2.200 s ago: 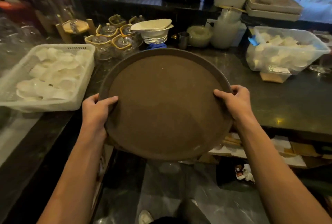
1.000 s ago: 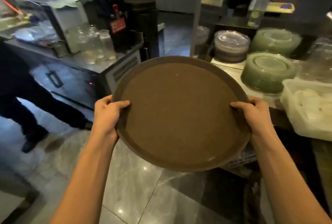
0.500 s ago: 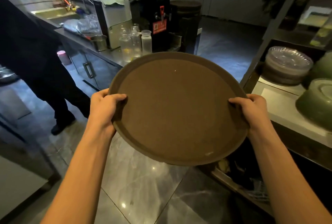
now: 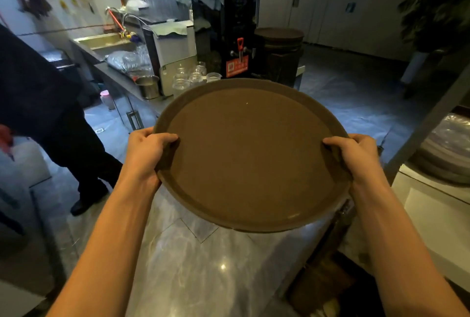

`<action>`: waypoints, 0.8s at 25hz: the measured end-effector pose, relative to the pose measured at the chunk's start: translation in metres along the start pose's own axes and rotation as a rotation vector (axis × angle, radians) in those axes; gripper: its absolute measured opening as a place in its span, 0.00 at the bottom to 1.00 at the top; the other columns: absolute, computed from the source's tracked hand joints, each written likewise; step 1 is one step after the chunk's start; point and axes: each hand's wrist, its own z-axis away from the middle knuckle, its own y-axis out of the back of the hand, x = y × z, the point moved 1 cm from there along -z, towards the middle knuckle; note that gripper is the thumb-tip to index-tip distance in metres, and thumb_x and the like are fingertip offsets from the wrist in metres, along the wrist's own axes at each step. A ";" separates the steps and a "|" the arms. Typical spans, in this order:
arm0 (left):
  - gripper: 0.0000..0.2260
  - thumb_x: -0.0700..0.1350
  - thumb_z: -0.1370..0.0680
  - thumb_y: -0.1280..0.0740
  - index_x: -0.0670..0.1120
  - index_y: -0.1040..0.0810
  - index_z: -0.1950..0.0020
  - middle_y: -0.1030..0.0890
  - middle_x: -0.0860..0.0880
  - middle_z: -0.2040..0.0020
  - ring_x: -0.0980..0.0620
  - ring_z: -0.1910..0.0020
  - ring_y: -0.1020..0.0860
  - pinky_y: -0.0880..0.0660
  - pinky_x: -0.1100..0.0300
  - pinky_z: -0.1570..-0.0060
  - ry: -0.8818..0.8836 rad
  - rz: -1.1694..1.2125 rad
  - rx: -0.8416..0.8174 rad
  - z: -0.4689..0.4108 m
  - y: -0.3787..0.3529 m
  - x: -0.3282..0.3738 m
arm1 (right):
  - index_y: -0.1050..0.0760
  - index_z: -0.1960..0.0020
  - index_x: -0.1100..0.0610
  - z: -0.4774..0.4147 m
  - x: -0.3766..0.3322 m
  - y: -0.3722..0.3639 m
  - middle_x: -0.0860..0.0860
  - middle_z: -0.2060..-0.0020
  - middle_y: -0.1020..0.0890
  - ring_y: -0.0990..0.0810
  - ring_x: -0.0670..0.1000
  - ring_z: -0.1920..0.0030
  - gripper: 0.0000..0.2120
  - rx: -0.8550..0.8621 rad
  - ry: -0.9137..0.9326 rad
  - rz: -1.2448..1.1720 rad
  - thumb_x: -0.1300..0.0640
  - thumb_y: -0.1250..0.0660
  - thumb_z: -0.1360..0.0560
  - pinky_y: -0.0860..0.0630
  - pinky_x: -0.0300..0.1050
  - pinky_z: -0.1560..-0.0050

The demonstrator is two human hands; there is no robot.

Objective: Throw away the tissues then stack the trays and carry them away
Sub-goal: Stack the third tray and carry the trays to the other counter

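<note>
Two hands: left hand (image 4: 146, 153) and right hand (image 4: 356, 156) are gripping opposite rims of the tray (image 4: 250, 153), thumbs on top.
Tray: hovering above the floor (image 4: 203, 265).
Hidden: fingers are curling underneath; any stacked trays below are not showing.
Bystander (image 4: 45, 103): being cut off at left.

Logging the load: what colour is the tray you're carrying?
Plain brown tray, no pattern; seen in the head view.

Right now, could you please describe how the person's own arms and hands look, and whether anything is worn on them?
Both forearms are bare to the frame's edge: no sleeves show. The left hand and right hand wear no gloves, rings, watch or wristband that I can see.
</note>
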 end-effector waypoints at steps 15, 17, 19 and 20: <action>0.06 0.32 0.26 0.35 0.41 0.22 0.54 0.18 0.45 0.71 0.52 0.75 0.19 0.23 0.61 0.77 -0.003 0.050 -0.209 -0.313 -0.228 0.034 | 0.24 0.61 0.62 -0.299 -0.066 -0.110 0.56 0.71 0.23 0.24 0.45 0.80 0.07 0.206 0.041 0.026 0.63 0.26 0.31 0.32 0.33 0.84; 0.07 0.32 0.25 0.36 0.43 0.22 0.55 0.17 0.48 0.73 0.52 0.74 0.18 0.23 0.61 0.77 -0.001 0.035 -0.243 -0.346 -0.261 0.037 | 0.23 0.60 0.61 -0.333 -0.075 -0.116 0.56 0.69 0.21 0.23 0.46 0.80 0.06 0.262 0.029 0.050 0.62 0.26 0.31 0.31 0.33 0.84; 0.07 0.33 0.25 0.36 0.43 0.21 0.53 0.16 0.48 0.70 0.52 0.73 0.18 0.23 0.61 0.76 -0.004 0.017 -0.276 -0.377 -0.295 0.037 | 0.21 0.55 0.66 -0.369 -0.081 -0.118 0.58 0.67 0.20 0.22 0.49 0.77 0.09 0.280 0.033 0.031 0.60 0.26 0.30 0.31 0.34 0.84; 0.07 0.34 0.25 0.35 0.43 0.21 0.51 0.16 0.46 0.67 0.52 0.72 0.18 0.23 0.61 0.76 -0.004 0.009 -0.286 -0.394 -0.315 0.036 | 0.21 0.52 0.68 -0.389 -0.083 -0.119 0.59 0.66 0.20 0.22 0.51 0.74 0.13 0.283 0.033 0.023 0.59 0.26 0.30 0.30 0.34 0.83</action>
